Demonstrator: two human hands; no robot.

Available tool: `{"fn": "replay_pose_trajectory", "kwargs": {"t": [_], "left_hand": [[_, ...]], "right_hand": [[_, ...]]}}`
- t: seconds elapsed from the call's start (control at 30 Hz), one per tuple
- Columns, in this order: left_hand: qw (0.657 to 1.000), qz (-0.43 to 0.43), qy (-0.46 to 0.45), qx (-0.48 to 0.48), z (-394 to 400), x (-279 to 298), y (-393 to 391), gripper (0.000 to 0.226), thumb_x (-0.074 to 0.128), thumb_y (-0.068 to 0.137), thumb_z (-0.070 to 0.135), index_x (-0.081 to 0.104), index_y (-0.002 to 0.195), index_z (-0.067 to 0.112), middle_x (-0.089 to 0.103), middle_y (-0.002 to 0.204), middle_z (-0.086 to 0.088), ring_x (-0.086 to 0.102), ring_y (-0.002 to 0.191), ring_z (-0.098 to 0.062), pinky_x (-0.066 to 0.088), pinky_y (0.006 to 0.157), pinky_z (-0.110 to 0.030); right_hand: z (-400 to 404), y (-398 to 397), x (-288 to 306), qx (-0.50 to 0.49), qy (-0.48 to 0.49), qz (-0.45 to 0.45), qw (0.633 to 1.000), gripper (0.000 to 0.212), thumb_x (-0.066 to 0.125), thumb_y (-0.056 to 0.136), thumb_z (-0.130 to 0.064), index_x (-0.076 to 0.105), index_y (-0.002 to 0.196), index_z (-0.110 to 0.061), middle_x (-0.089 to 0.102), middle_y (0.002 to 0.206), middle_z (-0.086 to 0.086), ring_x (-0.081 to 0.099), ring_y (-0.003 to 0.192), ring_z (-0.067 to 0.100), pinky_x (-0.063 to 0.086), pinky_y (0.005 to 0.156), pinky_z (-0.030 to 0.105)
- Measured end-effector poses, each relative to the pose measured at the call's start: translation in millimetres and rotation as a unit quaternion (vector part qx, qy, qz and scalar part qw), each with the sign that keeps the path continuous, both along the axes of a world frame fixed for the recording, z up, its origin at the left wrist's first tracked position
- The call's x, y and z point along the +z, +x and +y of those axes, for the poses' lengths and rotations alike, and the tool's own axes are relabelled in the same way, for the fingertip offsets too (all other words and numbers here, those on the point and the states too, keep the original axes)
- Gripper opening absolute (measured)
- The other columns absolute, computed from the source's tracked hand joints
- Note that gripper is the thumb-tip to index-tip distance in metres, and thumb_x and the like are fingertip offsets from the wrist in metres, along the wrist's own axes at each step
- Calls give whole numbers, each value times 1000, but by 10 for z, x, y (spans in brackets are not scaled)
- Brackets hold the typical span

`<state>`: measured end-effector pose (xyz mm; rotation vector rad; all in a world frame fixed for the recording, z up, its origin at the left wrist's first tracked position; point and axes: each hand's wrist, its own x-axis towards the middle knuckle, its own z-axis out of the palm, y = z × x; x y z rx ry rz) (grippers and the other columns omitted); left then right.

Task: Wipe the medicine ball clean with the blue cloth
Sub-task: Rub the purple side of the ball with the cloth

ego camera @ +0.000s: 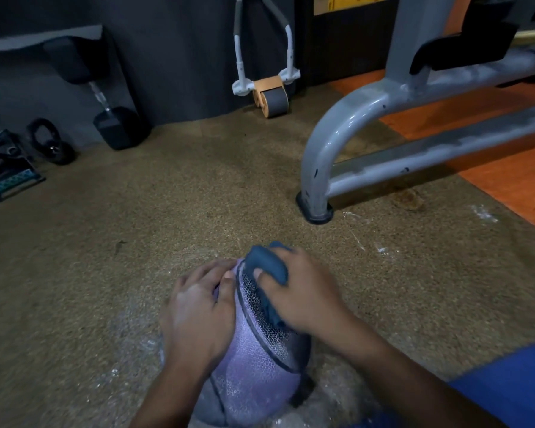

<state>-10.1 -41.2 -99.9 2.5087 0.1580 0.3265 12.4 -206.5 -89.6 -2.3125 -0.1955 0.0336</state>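
Fingers of right hand clutch blue cloth atop medicine ball; left hand flat beside.

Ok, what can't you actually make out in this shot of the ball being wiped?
Head view only:
- Medicine ball: its underside is hidden by its own bulk, its near end cut off by the bottom edge.
- Ball surface under the left hand and right hand: covered.
- Blue cloth: partly hidden under the right fingers.

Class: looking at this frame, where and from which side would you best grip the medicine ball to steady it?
Probably the medicine ball is best gripped on its bare left flank, palm flat, as the left hand does: it is round, handleless, and the right hand presses the blue cloth opposite.
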Motion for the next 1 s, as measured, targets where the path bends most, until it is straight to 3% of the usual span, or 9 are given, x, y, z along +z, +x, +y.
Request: {"fn": "replay_pose_trajectory", "kwargs": {"t": [0.1,0.2,0.27,0.37,0.47,0.63,0.83,0.9,1.0], "left_hand": [[1000,6,18,9,-3,-13,4,57,22,87,57,64,122,42,58,131,22,46,126,-10,32,109,-40],[1000,9,16,14,-6,-18,-9,58,21,87,58,64,122,42,57,132,24,45,128,-10,30,113,-42],[1000,6,17,11,-17,-19,-22,58,22,87,57,65,121,41,59,131,23,46,127,-11,34,110,-47],[1000,-1,19,6,-22,-18,-39,56,24,87,56,67,120,39,61,130,21,48,126,-12,37,107,-48],[1000,-6,19,10,-22,-13,-64,56,24,88,56,66,121,40,61,130,21,48,126,-12,38,106,-48],[999,1,34,16,-91,15,-99,58,21,86,56,65,121,43,59,130,24,47,123,-12,40,103,-48],[1000,-7,25,8,-83,13,-153,58,21,87,55,65,122,43,59,131,24,47,123,-11,40,102,-48],[1000,-9,27,8,-88,25,-156,59,21,87,56,65,123,41,59,132,22,47,121,-12,41,102,-47],[999,6,39,14,-117,53,-110,57,22,88,56,63,126,42,57,134,22,45,122,-12,41,102,-46]], "right_hand": [[-138,204,-182,-61,98,93,989,30,58,80,-47,67,93,-21,71,87,-2,68,85,24,54,81,40],[-234,65,-299,-66,175,97,978,25,57,74,-48,65,90,-30,71,85,-7,68,83,17,55,81,39],[-234,-79,-288,-22,206,92,974,35,62,72,-52,63,105,-38,69,98,-11,67,92,11,54,82,33],[-224,-172,-170,47,199,125,971,65,54,69,-65,48,133,-54,50,138,-19,50,125,3,40,106,33],[-217,-170,-74,56,244,138,958,58,42,75,-62,45,133,-62,43,146,-23,42,133,-1,33,114,36],[-5,-370,-103,-28,100,6,995,59,51,76,-61,42,135,-61,43,134,-13,50,124,10,43,106,34],[87,-563,-66,-14,36,-128,991,48,48,85,-57,48,132,-48,47,130,-7,61,107,18,54,86,36],[85,-492,-56,-9,28,-129,991,46,46,87,-56,49,132,-47,48,129,-7,62,104,18,54,87,37],[-21,-112,-155,-45,66,-43,996,42,49,84,-54,58,124,-45,60,116,-8,64,99,18,53,89,38]]}}
